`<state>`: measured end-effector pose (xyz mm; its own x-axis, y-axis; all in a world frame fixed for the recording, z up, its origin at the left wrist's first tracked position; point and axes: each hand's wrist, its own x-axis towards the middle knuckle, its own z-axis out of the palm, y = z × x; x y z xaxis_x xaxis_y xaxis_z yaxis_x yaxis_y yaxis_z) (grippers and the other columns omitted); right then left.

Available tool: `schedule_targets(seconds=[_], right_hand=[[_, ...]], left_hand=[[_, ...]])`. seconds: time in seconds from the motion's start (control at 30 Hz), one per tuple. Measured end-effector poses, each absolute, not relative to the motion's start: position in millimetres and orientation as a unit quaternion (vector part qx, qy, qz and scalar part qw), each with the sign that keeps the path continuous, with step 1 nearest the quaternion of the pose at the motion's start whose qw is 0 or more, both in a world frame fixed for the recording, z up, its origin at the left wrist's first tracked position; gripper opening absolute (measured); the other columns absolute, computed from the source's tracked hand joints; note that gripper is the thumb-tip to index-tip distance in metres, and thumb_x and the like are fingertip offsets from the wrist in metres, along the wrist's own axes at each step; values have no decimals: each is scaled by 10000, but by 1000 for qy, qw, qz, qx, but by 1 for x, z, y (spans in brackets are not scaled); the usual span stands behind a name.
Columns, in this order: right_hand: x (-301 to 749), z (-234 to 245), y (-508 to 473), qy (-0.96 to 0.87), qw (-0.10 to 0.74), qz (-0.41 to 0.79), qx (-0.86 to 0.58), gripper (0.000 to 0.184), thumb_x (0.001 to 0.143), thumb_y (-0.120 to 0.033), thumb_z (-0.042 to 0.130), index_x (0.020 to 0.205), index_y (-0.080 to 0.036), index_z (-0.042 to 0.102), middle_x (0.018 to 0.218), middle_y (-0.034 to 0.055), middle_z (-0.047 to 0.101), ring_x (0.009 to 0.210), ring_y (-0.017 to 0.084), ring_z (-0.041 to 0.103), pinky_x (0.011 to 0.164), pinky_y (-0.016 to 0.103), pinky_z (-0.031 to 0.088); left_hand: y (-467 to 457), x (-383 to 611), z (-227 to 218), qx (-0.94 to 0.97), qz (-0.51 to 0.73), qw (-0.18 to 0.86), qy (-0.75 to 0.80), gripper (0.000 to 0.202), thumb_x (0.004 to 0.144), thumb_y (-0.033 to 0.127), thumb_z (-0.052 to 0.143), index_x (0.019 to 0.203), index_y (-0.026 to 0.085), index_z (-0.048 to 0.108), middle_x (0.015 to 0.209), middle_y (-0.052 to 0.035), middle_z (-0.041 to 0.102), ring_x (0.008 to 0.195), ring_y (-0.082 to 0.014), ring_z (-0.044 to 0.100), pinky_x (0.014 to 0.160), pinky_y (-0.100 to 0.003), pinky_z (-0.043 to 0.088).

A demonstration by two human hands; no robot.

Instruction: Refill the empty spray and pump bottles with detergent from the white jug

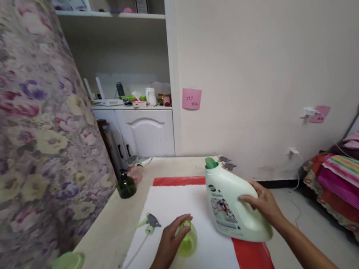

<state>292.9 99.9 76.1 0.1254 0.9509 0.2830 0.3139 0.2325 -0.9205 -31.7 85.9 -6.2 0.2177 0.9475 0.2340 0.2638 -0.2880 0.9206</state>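
Observation:
My right hand [260, 202] grips the handle of a large pale green detergent jug [227, 207], tilted to the left, with its open green spout above the white sheet. My left hand [175, 233] is closed around the neck of a small yellow-green spray bottle [188, 243] standing on the sheet; no spray head is on it. A grey and green trigger spray head [152, 222] with its long tube lies just left of that hand. The jug's spout is up and to the right of the small bottle, apart from it.
A dark green bottle [126, 186] and a pink bottle [135, 173] stand at the table's left side. A round green cap [68, 265] lies at the near left corner. More spray heads [229, 165] are at the back. A floral curtain [31, 130] hangs left; a bed [351, 182] is right.

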Motion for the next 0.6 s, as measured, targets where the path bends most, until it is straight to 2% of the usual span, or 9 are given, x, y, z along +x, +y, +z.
schedule_targets(seconds=[0.13, 0.23, 0.37, 0.6], right_hand=[[268, 48, 129, -543, 584, 293, -528, 601, 648, -424, 713, 1182, -187, 573, 750, -12, 661, 482, 120, 487, 433, 239, 426], [247, 31, 152, -530, 602, 294, -520, 609, 655, -440, 700, 1189, -179, 565, 784, 2, 659, 518, 136, 506, 452, 251, 443], [225, 10, 170, -528, 607, 307, -509, 614, 665, -436, 698, 1202, -177, 552, 868, 29, 661, 557, 153, 527, 483, 274, 469], [211, -21, 175, -525, 598, 317, -516, 616, 696, -431, 673, 1249, -201, 530, 826, 22, 675, 544, 182, 546, 513, 317, 493]], left_hand=[[84, -35, -2, 700, 411, 369, 452, 267, 855, 314, 547, 1089, 252, 660, 1159, -49, 688, 1114, -243, 593, 978, -362, 424], [83, -36, 1, 702, 398, 370, 461, 283, 850, 316, 558, 1112, 263, 652, 1170, -44, 684, 1125, -245, 586, 990, -361, 418], [82, -39, 2, 702, 384, 379, 465, 293, 842, 322, 568, 1119, 277, 654, 1174, -36, 687, 1128, -248, 587, 999, -354, 418], [84, -43, 1, 697, 370, 394, 472, 342, 789, 332, 634, 1128, 292, 658, 1218, -31, 667, 1153, -262, 575, 1010, -341, 412]])
